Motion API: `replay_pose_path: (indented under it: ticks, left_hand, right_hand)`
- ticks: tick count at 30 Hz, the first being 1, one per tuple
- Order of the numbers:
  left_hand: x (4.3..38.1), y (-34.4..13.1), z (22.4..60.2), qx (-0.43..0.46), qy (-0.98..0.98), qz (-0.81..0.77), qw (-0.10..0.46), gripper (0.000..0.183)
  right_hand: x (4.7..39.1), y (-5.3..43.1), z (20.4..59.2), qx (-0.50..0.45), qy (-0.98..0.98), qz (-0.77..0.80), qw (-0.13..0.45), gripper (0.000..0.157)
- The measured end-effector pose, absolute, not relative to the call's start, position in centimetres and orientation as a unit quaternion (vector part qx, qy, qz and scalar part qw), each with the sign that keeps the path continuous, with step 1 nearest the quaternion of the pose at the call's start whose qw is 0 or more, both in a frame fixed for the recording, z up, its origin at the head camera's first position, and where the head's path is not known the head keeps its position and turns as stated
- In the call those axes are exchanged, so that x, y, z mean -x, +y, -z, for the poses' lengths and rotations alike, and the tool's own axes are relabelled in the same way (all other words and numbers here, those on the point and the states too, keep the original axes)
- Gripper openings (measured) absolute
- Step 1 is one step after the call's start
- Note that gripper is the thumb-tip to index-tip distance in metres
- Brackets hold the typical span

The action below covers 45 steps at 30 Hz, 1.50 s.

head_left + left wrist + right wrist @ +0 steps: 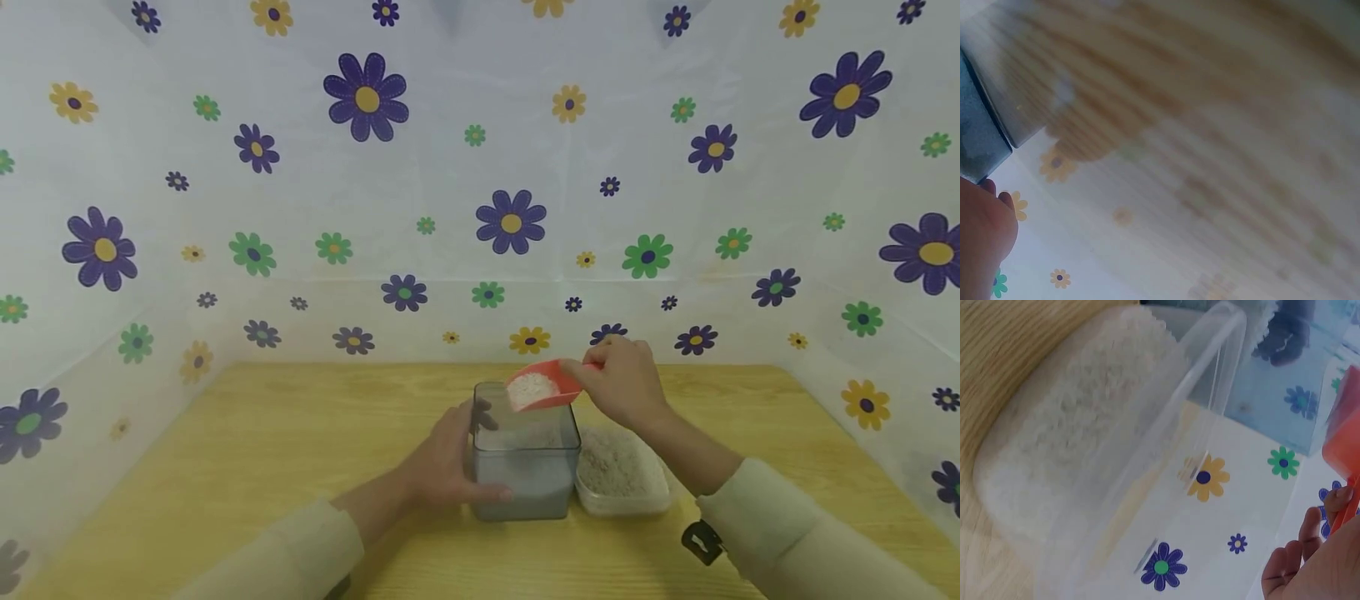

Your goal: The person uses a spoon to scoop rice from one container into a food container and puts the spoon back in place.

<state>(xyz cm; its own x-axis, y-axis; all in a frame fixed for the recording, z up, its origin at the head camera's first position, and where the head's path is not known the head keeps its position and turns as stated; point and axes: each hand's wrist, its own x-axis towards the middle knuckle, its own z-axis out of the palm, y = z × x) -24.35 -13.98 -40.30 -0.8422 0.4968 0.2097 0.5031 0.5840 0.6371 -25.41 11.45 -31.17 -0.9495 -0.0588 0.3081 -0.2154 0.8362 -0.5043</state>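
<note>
In the head view my right hand (pixel 624 382) grips the handle of a red scoop (pixel 568 387), which holds a heap of white rice (pixel 532 389). The scoop hangs over the opening of a tall grey see-through storage container (pixel 525 496). My left hand (pixel 448 458) holds that container from its left side, the thumb along the front and the fingers around the far side. At the left wrist view's edge, the hand (pixel 985 231) and a corner of the container (pixel 982 125) show. The right wrist view catches the red scoop (pixel 1342 447) at its edge, with curled fingers at its handle.
Right of the grey container stands a low clear plastic tub (pixel 626 505) with rice in it, under my right forearm. Both stand on a wood-grain table (pixel 300 442). A white flower-print sheet (pixel 450 183) rises behind the table and along both sides.
</note>
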Motion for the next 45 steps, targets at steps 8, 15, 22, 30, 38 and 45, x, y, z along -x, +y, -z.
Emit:
replay_pose_path:
  ticks: [8, 15, 22, 30, 38, 45]
  left_hand:
    - [24.3, -13.9, 40.3, 0.277, -0.891, 0.36, 0.01, 0.101]
    - [24.4, -13.9, 40.5, 0.278, -0.89, 0.362, 0.012, 0.103]
    - [24.3, -14.0, 40.5, 0.282, -0.887, 0.366, 0.008, 0.102]
    - [24.4, -14.0, 40.4, 0.281, -0.888, 0.365, 0.009, 0.101]
    - [24.4, -14.0, 40.4, 0.277, -0.889, 0.364, 0.009, 0.101]
    - [24.3, -14.0, 40.4, 0.277, -0.889, 0.363, 0.007, 0.103]
  right_hand:
    - [25.1, 14.0, 30.9, -0.05, -0.947, -0.303, 0.095, 0.046]
    - [24.6, 16.3, 31.4, -0.057, -0.955, -0.269, 0.11, 0.047]
    - [24.3, 18.6, 32.1, -0.054, -0.959, -0.244, 0.131, 0.051]
    - [23.7, 21.3, 33.1, -0.044, -0.97, -0.199, 0.13, 0.052]
    - [23.1, 23.6, 34.3, -0.066, -0.979, -0.113, 0.156, 0.051]
    - [22.9, 24.7, 34.5, -0.086, -0.978, -0.045, 0.182, 0.045]
